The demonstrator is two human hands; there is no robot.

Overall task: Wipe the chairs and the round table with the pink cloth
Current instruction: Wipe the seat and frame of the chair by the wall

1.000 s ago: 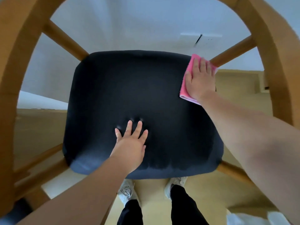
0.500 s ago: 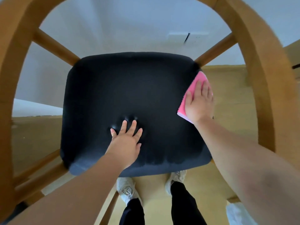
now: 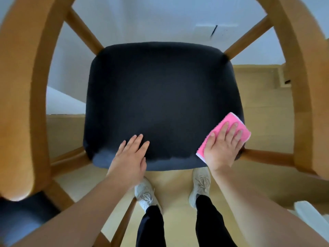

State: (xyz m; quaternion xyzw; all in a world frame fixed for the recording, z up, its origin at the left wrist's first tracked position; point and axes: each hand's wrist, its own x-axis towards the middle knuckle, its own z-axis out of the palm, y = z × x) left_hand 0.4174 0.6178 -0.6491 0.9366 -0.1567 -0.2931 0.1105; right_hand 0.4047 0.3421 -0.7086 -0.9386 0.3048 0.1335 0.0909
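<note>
On seat (image 3: 160, 95), near corner, pink cloth (image 3: 232, 121) (slid nearer); right hand (image 3: 220, 148) atop

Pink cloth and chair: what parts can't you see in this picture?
Head view:
- pink cloth: near half hidden under the right hand.
- black seat: patches covered by the cloth and the left hand.
- wooden chair frame: top cut off by the picture's edges.
- round table: not in view.

The right grip (image 3: 222, 145) lies flat on the pink cloth (image 3: 229, 119), hiding its near half. The wooden chair frame (image 3: 25, 104) is blurred and runs off the top and sides. The corners cut off a second dark seat (image 3: 21, 216) and an unidentifiable white thing (image 3: 309, 213).
</note>
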